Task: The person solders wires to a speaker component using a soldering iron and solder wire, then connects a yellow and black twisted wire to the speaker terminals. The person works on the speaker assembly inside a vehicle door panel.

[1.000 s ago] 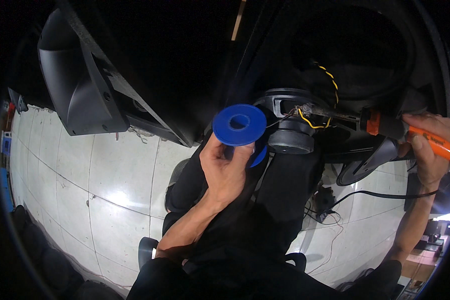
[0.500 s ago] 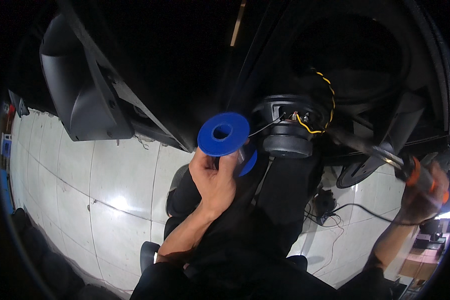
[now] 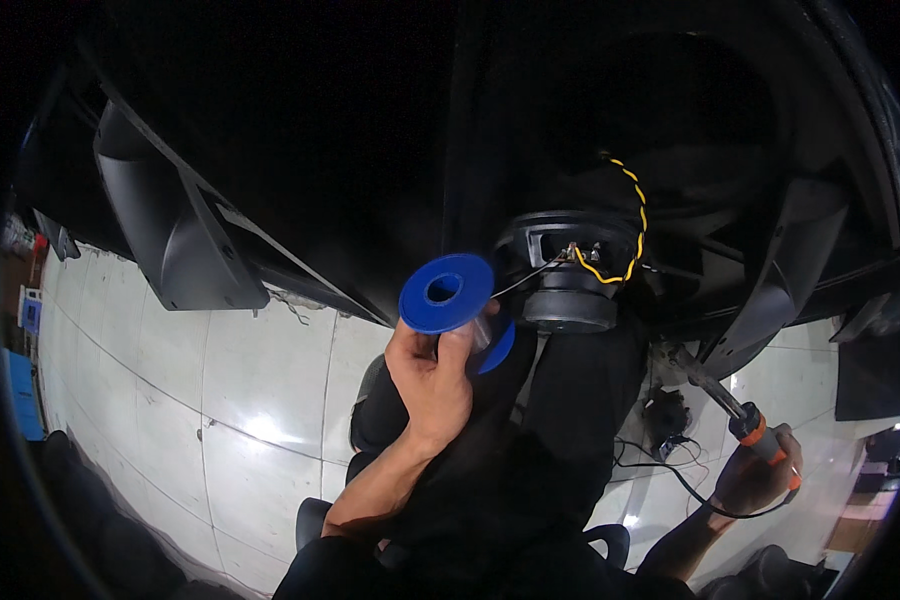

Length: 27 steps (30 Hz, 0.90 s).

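My left hand [image 3: 432, 390] grips a blue spool [image 3: 475, 285] of solder between thumb and fingers. From the spool a thin strand of solder [image 3: 530, 278] runs to the metal terminals on a black loudspeaker driver [image 3: 570, 312], which rests magnet side toward me by my knees. A yellow-and-black twisted wire [image 3: 642, 210] bends down to the same terminals. Lower right, my right hand [image 3: 750, 482] is closed around the orange and grey handle of a soldering iron [image 3: 715, 390]. Its metal shaft points up and left, apart from the driver.
A large black cabinet [image 3: 350, 150] with a round opening stands ahead. Dark grey curved panels [image 3: 170, 235] [image 3: 770, 290] hang at its left and right. The iron's black cord [image 3: 685, 487] loops down to a small dark device [image 3: 665, 415] on the white tiled floor [image 3: 250, 400].
My right hand has brought the soldering iron left and toward me, lower in view. The spool stays in my left hand with the solder still reaching the driver. The whole view has shifted slightly.
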Each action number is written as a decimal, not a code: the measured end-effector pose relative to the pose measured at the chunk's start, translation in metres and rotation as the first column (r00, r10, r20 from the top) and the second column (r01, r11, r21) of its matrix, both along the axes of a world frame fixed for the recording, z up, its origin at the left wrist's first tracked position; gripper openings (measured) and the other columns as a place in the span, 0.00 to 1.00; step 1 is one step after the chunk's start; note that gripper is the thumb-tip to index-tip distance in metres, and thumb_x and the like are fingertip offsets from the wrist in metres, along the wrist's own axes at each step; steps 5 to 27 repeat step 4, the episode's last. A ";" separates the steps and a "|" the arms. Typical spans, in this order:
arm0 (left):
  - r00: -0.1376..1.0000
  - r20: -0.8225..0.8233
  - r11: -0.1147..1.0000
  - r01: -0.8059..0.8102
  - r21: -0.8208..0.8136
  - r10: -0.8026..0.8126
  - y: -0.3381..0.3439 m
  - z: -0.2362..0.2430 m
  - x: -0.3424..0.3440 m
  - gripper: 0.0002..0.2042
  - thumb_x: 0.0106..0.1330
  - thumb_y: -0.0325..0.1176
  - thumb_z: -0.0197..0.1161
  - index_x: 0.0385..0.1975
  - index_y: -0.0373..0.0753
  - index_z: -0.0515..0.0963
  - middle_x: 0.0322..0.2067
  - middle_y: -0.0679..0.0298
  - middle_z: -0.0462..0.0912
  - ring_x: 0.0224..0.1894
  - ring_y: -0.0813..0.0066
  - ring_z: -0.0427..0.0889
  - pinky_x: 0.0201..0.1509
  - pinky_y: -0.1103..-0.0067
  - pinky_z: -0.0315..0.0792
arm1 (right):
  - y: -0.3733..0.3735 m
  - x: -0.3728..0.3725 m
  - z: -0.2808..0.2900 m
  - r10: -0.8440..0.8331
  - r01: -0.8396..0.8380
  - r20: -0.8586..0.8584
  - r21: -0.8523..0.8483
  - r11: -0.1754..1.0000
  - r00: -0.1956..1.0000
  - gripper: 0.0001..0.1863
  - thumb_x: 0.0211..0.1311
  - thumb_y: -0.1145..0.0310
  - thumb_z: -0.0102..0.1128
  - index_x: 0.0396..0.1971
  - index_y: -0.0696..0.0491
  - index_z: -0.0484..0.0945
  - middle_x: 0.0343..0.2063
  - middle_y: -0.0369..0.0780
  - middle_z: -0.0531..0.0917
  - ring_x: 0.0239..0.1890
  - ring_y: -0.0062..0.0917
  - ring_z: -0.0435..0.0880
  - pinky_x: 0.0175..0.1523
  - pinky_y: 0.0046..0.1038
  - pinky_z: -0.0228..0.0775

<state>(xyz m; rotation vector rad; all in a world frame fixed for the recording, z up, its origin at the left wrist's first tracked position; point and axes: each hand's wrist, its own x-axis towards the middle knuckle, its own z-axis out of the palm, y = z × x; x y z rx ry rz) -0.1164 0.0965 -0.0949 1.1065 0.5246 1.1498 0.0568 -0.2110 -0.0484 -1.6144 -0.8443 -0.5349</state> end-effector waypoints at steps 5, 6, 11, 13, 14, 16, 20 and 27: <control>0.999 -0.014 0.999 -0.031 0.009 0.031 -0.002 -0.003 0.002 0.13 0.72 0.33 0.61 0.51 0.32 0.76 0.44 0.56 0.86 0.47 0.70 0.84 0.57 0.74 0.73 | 0.014 -0.012 0.005 -0.043 0.058 0.147 -0.104 0.993 0.988 0.12 0.65 0.72 0.63 0.44 0.58 0.72 0.28 0.41 0.75 0.31 0.22 0.75 0.37 0.23 0.68; 0.999 -0.014 0.999 -0.031 0.009 0.031 -0.002 -0.003 0.002 0.13 0.72 0.33 0.61 0.51 0.32 0.76 0.44 0.56 0.86 0.47 0.70 0.84 0.57 0.74 0.73 | 0.014 -0.012 0.005 -0.043 0.058 0.147 -0.104 0.993 0.988 0.12 0.65 0.72 0.63 0.44 0.58 0.72 0.28 0.41 0.75 0.31 0.22 0.75 0.37 0.23 0.68; 0.999 -0.014 0.999 -0.031 0.009 0.031 -0.002 -0.003 0.002 0.13 0.72 0.33 0.61 0.51 0.32 0.76 0.44 0.56 0.86 0.47 0.70 0.84 0.57 0.74 0.73 | 0.014 -0.012 0.005 -0.043 0.058 0.147 -0.104 0.993 0.988 0.12 0.65 0.72 0.63 0.44 0.58 0.72 0.28 0.41 0.75 0.31 0.22 0.75 0.37 0.23 0.68; 0.999 -0.014 0.999 -0.031 0.009 0.031 -0.002 -0.003 0.002 0.13 0.72 0.33 0.61 0.51 0.32 0.76 0.44 0.56 0.86 0.47 0.70 0.84 0.57 0.74 0.73 | 0.014 -0.012 0.005 -0.043 0.058 0.147 -0.104 0.993 0.988 0.12 0.65 0.72 0.63 0.44 0.58 0.72 0.28 0.41 0.75 0.31 0.22 0.75 0.37 0.23 0.68; 0.999 -0.014 0.999 -0.031 0.009 0.031 -0.002 -0.003 0.002 0.13 0.72 0.33 0.61 0.51 0.32 0.76 0.44 0.56 0.86 0.47 0.70 0.84 0.57 0.74 0.73 | 0.014 -0.012 0.005 -0.043 0.058 0.147 -0.104 0.993 0.988 0.12 0.65 0.72 0.63 0.44 0.58 0.72 0.28 0.41 0.75 0.31 0.22 0.75 0.37 0.23 0.68; 0.999 -0.014 0.999 -0.031 0.009 0.031 -0.002 -0.003 0.002 0.13 0.72 0.33 0.61 0.51 0.32 0.76 0.44 0.56 0.86 0.47 0.70 0.84 0.57 0.74 0.73 | 0.014 -0.012 0.005 -0.043 0.058 0.147 -0.104 0.993 0.988 0.12 0.65 0.72 0.63 0.44 0.58 0.72 0.28 0.41 0.75 0.31 0.22 0.75 0.37 0.23 0.68; 0.999 -0.014 0.999 -0.031 0.009 0.031 -0.002 -0.003 0.002 0.13 0.72 0.33 0.61 0.51 0.32 0.76 0.44 0.56 0.86 0.47 0.70 0.84 0.57 0.74 0.73 | 0.014 -0.012 0.005 -0.043 0.058 0.147 -0.104 0.993 0.988 0.12 0.65 0.72 0.63 0.44 0.58 0.72 0.28 0.41 0.75 0.31 0.22 0.75 0.37 0.23 0.68; 0.999 -0.014 0.999 -0.031 0.009 0.031 -0.002 -0.003 0.002 0.13 0.72 0.33 0.61 0.51 0.32 0.76 0.44 0.56 0.86 0.47 0.70 0.84 0.57 0.74 0.73 | 0.014 -0.012 0.005 -0.043 0.058 0.147 -0.104 0.993 0.988 0.12 0.65 0.72 0.63 0.44 0.58 0.72 0.28 0.41 0.75 0.31 0.22 0.75 0.37 0.23 0.68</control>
